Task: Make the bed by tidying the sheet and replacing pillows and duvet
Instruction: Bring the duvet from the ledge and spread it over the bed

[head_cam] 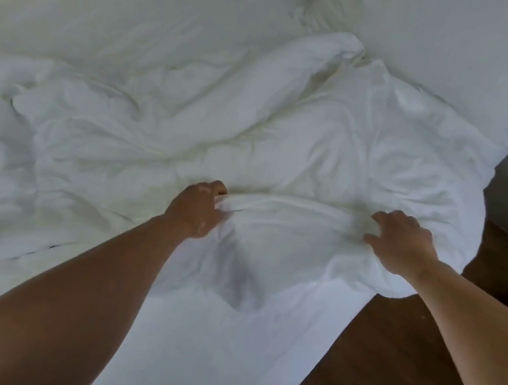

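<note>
Duvet-straightening seemed under way: left hand [196, 208] and right hand [402, 242], apart, each clutched the crumpled duvet [223, 122] heaped just beyond them (pillow [461, 58] farther off), which next probably needed pulling flat.

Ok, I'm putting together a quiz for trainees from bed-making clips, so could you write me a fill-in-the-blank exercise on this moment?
1. The left hand and the right hand each grip the crumpled white ____.
2. The floor beside the bed is dark ____.
3. The biggest pillow lies at the upper ____ of the view.

Missing words: duvet; wood; right.
</note>
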The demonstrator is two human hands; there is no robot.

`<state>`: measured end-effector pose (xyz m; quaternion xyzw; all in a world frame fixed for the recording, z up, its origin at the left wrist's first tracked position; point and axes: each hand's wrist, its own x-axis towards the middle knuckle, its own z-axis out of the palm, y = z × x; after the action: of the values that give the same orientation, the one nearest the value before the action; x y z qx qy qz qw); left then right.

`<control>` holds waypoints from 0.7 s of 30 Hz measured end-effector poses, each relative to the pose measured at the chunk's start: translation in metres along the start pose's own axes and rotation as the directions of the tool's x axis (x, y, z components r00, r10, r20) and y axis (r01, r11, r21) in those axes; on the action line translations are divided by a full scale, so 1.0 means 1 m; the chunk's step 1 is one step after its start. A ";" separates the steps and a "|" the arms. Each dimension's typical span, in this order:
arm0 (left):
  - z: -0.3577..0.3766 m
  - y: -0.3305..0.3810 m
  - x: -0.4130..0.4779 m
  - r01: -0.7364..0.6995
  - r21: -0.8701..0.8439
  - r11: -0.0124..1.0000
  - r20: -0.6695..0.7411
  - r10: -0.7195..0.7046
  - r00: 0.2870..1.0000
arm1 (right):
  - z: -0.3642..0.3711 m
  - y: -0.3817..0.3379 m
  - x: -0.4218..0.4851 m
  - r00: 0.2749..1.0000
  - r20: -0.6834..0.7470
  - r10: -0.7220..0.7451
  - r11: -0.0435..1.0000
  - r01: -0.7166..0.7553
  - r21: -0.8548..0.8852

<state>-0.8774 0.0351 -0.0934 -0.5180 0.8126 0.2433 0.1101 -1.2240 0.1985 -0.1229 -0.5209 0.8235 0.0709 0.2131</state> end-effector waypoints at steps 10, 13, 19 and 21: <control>0.073 -0.101 -0.126 0.153 0.323 0.934 -0.045 -0.147 0.988 | 0.113 -0.125 -0.025 0.831 0.206 -0.516 0.844 0.534 -0.040; 0.097 -0.107 -0.174 0.193 0.426 0.884 -0.041 -0.195 0.980 | 0.116 -0.129 0.012 0.849 0.213 -0.484 0.861 0.505 -0.056; 0.077 -0.153 -0.185 0.304 0.019 0.953 -0.052 -0.302 0.952 | 0.100 -0.132 0.037 0.855 0.267 -0.444 0.893 0.396 0.214; 0.041 -0.159 -0.167 0.383 -0.228 0.895 0.117 -0.365 0.924 | 0.089 -0.127 0.034 0.832 0.331 -0.446 0.883 0.348 0.314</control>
<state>-0.6643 0.1330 -0.1015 -0.6651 0.6567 0.3352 0.1185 -1.0993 0.1437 -0.2043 -0.6265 0.6388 0.0274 0.4457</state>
